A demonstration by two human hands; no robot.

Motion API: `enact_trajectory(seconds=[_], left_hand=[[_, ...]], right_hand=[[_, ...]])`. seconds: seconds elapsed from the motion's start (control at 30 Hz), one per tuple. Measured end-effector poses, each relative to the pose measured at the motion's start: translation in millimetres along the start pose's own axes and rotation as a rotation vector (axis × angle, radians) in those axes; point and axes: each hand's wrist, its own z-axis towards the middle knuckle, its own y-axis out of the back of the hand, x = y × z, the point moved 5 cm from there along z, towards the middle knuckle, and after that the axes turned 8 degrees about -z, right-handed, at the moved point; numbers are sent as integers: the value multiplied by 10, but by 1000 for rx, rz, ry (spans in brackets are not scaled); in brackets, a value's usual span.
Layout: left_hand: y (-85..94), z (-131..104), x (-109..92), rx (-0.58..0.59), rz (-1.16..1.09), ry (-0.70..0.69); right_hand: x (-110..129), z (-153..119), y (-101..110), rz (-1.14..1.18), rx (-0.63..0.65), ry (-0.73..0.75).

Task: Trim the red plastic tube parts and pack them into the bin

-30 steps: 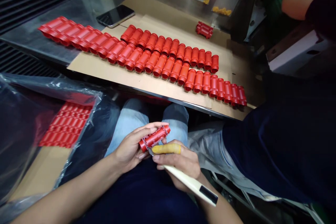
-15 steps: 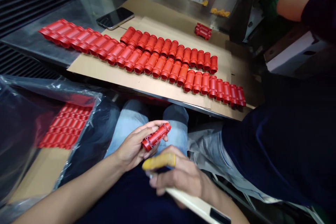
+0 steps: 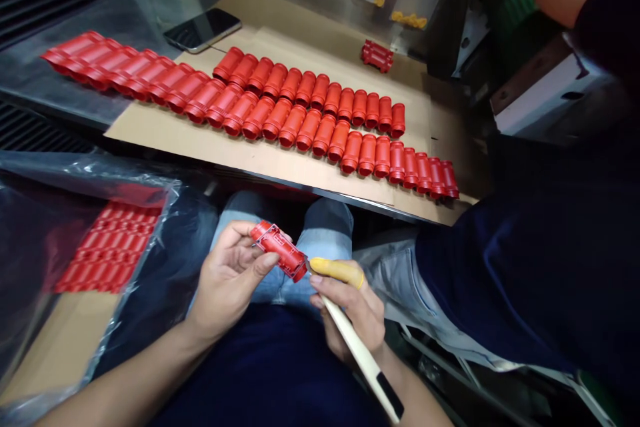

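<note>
Over my lap, my left hand (image 3: 227, 273) grips a red plastic half-tube part (image 3: 281, 252) between thumb and fingers, its ribbed, slotted side facing up. My right hand (image 3: 353, 310), with a yellow finger cot (image 3: 337, 271) on the index finger, is closed round a cream-handled knife (image 3: 357, 350). The short blade at the knife's tip meets the right end of the red part. Beyond my knees, several matching red parts (image 3: 273, 119) lie in two long rows along the table.
The table's cardboard cover (image 3: 225, 147) also bears a phone (image 3: 203, 30) and a single red part (image 3: 377, 56). Bags with yellow finger cots (image 3: 409, 19) hang behind. At left stands a plastic-lined box (image 3: 55, 340) with stacked red parts. Another person (image 3: 500, 280) sits close at right.
My left hand has moved left and turned the red part so its right end points down. My right hand has risen, bringing the knife tip to that end.
</note>
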Motion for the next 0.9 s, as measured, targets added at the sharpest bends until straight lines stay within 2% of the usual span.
enact_trajectory(seconds=[0.13, 0.37, 0.63, 0.73, 0.9], left_hand=[[-15, -28, -41, -24, 70, -8], [-21, -27, -67, -69, 49, -7], [-94, -113, -154, -100, 107, -128], [-82, -103, -146, -123, 82, -122], [-49, -74, -106, -98, 68, -116]], right_hand=[[-12, -10, -1, 3, 8, -11], [-21, -34, 1, -1, 16, -18], [-2, -50, 5, 12, 32, -79], [6, -57, 9, -1, 15, -98], [29, -64, 10, -20, 14, -122]])
